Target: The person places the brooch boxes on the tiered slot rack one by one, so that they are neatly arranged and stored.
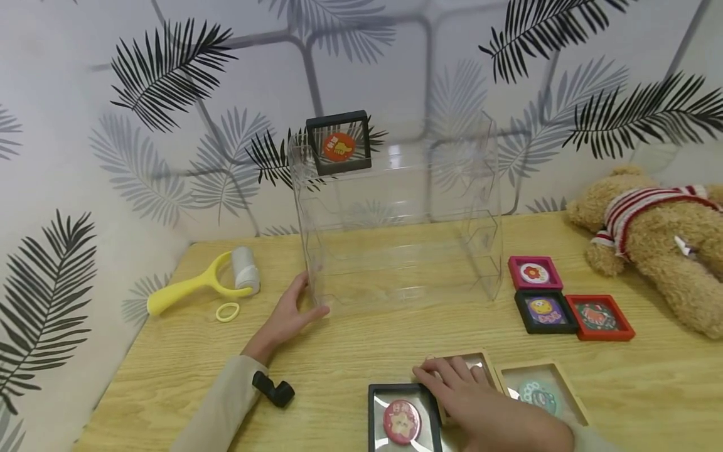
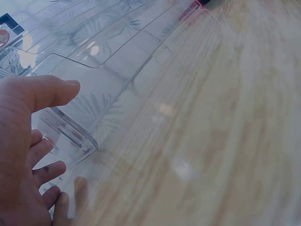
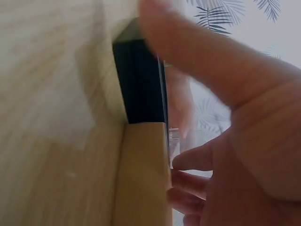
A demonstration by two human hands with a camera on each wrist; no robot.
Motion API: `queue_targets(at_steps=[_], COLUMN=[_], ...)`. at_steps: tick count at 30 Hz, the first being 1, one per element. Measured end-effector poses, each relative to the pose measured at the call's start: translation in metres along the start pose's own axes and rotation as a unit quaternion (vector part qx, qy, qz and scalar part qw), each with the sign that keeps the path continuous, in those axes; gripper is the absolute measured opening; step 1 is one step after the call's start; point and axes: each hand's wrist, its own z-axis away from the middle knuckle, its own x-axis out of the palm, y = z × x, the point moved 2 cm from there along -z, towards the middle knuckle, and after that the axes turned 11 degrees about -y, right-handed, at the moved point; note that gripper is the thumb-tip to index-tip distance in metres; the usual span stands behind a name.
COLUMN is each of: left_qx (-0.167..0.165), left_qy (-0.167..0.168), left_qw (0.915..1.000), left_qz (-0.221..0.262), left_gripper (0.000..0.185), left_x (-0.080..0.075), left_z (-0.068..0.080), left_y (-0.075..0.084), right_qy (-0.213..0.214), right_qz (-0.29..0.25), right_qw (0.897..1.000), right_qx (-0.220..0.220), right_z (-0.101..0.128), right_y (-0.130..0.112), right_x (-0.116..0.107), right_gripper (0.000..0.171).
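- Nearest, at 6 o'clock, lies a black rectangular frame [image 1: 371,417] around a round pink badge [image 1: 402,422]; its bottom is cut off.
- At 5 o'clock the right hand [image 1: 480,402], fingers loosely extended, covers much of a beige rectangular frame [image 1: 490,370].
- At 7 o'clock the left hand [image 1: 290,317], thumb and fingers wide apart, sits by a clear plastic tiered rack [image 1: 395,216]; contact cannot be told.
- Characters on the pink badge are too small to read surely.
- Brown plush bear [image 1: 666,238] at 3 o'clock, cut off.
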Motion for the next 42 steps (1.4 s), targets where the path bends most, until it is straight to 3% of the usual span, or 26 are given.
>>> queue_targets(at_steps=[9,16,26,30,32,37,41,42], left_qx=[0.004,-0.001,0.003,0.004,0.002,-0.002,-0.002,-0.003], left_qy=[-0.003,-0.003,0.005,0.002,0.001,0.000,0.001,0.001], left_qw=[1.0000,1.0000,1.0000,1.0000,1.0000,1.0000,1.0000,1.0000], left_qz=[-0.005,-0.002,-0.006,-0.005,-0.004,-0.005,-0.002,-0.002], left_gripper=[0.072,0.072,0.076,0.076,0.077,0.077,0.076,0.076], left_x=[-0.001,-0.002,-0.003,-0.003,-0.003,-0.003,-0.003,-0.003], left_z=[0.000,0.001,-0.008,-0.010,-0.010,-0.010,-0.009,-0.009], left_y=[0.000,-0.002,-0.036,-0.038,-0.038,-0.037,-0.036,-0.036], right_qy=[-0.003,0.026,-0.008,-0.040,-0.046,-0.039,-0.022,-0.014], right_qz=[0.011,0.021,-0.089,-0.225,-0.309,-0.429,-0.449,-0.437], right_qw=[1.000,0.999,0.996,0.973,0.950,0.900,0.889,0.895], right_qx=[0.018,-0.008,0.029,0.024,0.000,-0.065,-0.081,-0.085], right_z=[-0.004,-0.008,-0.010,-0.009,-0.009,-0.010,-0.010,-0.010], right_y=[-0.002,-0.002,-0.009,-0.008,-0.007,-0.007,-0.009,-0.009], right_x=[0.007,0.010,-0.003,-0.005,-0.004,-0.002,-0.002,-0.003], right_gripper=[0.104,0.098,0.090,0.086,0.085,0.086,0.088,0.084])
